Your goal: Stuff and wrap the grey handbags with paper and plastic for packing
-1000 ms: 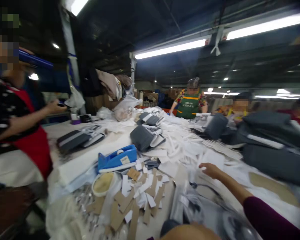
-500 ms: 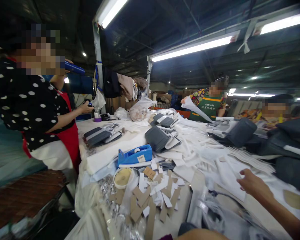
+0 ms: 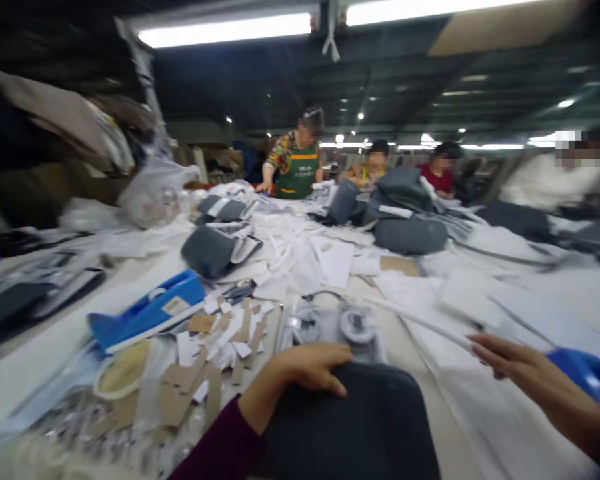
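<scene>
A dark grey bag [image 3: 353,427] is close in front of me at the bottom centre. My left hand [image 3: 313,367] grips its upper edge, with the thumb on the near face and the fingers over the top. To the right, my right hand [image 3: 510,363] has its fingers closed at the end of a long thin white strip [image 3: 425,320]. That strip slants away to the left over the table. Just beyond the bag are clear plastic-wrapped grey coiled parts [image 3: 357,325], somewhat blurred.
Brown and white card scraps [image 3: 225,347] lie left of the bag. Beside them stand a blue tape dispenser [image 3: 150,307] and a tape roll [image 3: 125,370]. More dark bags [image 3: 410,233] and white paper cover the table farther off. Several people work across it; one wears a green apron [image 3: 300,173].
My view has swung to the right. The left hand and the dark bag under it have come into clear view. My right hand, empty before, now has the white strip at its fingers.
</scene>
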A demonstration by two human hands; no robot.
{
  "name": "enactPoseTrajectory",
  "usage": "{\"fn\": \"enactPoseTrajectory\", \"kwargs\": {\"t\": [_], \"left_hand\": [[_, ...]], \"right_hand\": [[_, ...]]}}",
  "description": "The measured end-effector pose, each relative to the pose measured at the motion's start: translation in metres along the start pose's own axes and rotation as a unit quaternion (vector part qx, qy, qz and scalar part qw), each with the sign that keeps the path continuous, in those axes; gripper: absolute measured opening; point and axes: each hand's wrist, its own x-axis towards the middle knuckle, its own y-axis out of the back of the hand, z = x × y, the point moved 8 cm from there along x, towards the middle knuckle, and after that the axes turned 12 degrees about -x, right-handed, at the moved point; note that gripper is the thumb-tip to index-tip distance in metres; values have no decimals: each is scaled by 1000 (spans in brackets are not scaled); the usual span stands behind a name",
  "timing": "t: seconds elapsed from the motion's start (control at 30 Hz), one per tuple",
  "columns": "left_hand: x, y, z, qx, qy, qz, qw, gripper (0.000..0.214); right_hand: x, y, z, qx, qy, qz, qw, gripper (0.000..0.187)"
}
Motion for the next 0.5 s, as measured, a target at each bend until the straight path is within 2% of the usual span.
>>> {"fn": "enactPoseTrajectory", "kwargs": {"t": [0.1, 0.2, 0.37, 0.5], "left_hand": [[-7, 10, 10, -42, 3, -4, 999, 31], [-7, 10, 14, -67, 10, -10, 998, 36], [-6, 8, 19, -77, 20, -4, 997, 43], [-7, 9, 22, -94, 12, -4, 996, 46]], "right_hand": [[-21, 20, 3, 16, -14, -33, 999, 47], [-28, 22, 9, 12, -12, -61, 998, 53], [-27, 31, 36, -16, -24, -28, 999, 53], [-28, 32, 53, -36, -43, -38, 998, 47]]}}
